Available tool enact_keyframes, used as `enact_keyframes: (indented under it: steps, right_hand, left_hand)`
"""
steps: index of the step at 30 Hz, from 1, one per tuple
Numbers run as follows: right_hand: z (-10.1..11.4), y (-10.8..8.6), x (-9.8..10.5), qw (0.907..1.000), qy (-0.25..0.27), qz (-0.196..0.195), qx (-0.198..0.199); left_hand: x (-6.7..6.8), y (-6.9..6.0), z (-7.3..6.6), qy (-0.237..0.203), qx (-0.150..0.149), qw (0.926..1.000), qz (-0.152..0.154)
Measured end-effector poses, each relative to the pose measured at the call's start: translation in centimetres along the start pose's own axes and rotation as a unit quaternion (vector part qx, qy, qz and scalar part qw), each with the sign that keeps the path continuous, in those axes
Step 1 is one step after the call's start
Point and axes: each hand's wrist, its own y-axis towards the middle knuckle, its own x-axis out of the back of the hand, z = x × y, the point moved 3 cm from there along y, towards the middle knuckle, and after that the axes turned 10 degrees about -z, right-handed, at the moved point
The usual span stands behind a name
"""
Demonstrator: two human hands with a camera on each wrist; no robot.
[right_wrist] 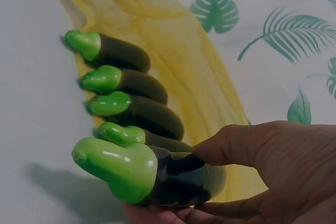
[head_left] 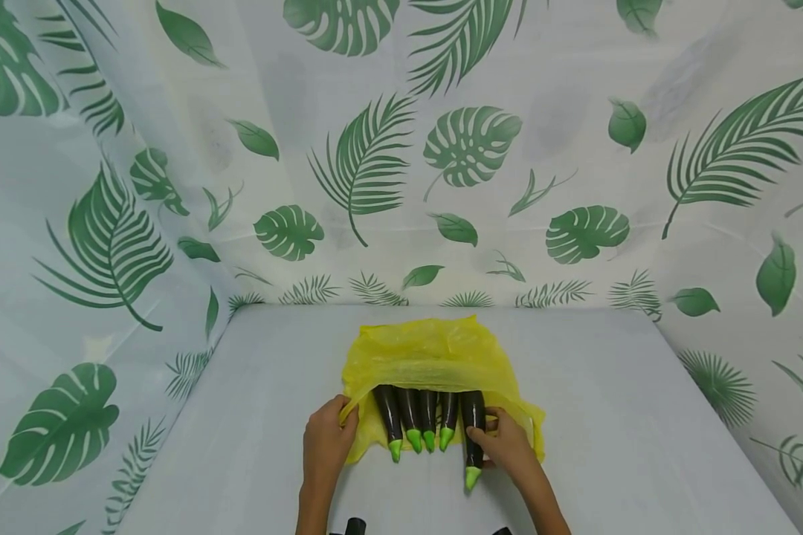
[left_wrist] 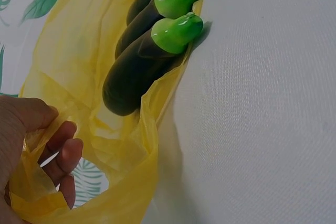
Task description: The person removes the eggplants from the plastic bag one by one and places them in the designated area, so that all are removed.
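A yellow plastic bag (head_left: 435, 342) lies on the table with its mouth toward the person. Several dark eggplants with green stem ends, one of them an eggplant (head_left: 388, 416) at the left, lie side by side in the mouth, their far ends under the upper layer. My left hand (head_left: 328, 442) pinches the bag's left edge; in the left wrist view the left hand (left_wrist: 31, 150) has yellow film between thumb and fingers. The right hand (head_left: 508, 449) grips the rightmost eggplant (head_left: 473, 438), which sticks out nearer than the others. Seen from the right wrist, this eggplant (right_wrist: 131, 169) is between thumb and fingers.
The white table (head_left: 241, 423) extends around the bag. Leaf-patterned sheets (head_left: 401, 171) stand behind it and at both sides. Two small black objects, one of them a black object (head_left: 355, 526), show at the bottom edge of the head view.
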Motion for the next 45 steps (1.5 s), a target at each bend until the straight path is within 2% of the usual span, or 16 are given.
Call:
enact_keyframes:
  steps: [15, 26, 30, 37, 45]
  right_hand:
    - [0.9, -1.3, 0.7, 0.9987, -0.032, 0.039, -0.006]
    - [1.3, -2.0, 0.6, 0.9959, -0.049, 0.076, 0.007]
    - [1.5, -2.3, 0.7, 0.9926, -0.042, 0.111, 0.024]
    - [2.1, -2.8, 1.2, 0.9799, -0.015, 0.192, 0.051]
    - [2.2, -2.9, 1.4, 0.9699, 0.015, 0.234, 0.065]
  left_hand:
    - [0.1, 0.0, -0.1, -0.004, -0.005, 1.0, 0.001]
    - [0.2, 0.1, -0.1, -0.009, -0.011, 0.9999, -0.006]
    - [0.1, 0.0, -0.1, -0.009, -0.006, 0.9999, -0.001]
    - [0.1, 0.0, -0.1, -0.006, -0.002, 1.0, 0.002]
    - [0.0, -0.1, -0.2, -0.009, -0.002, 1.0, 0.004]
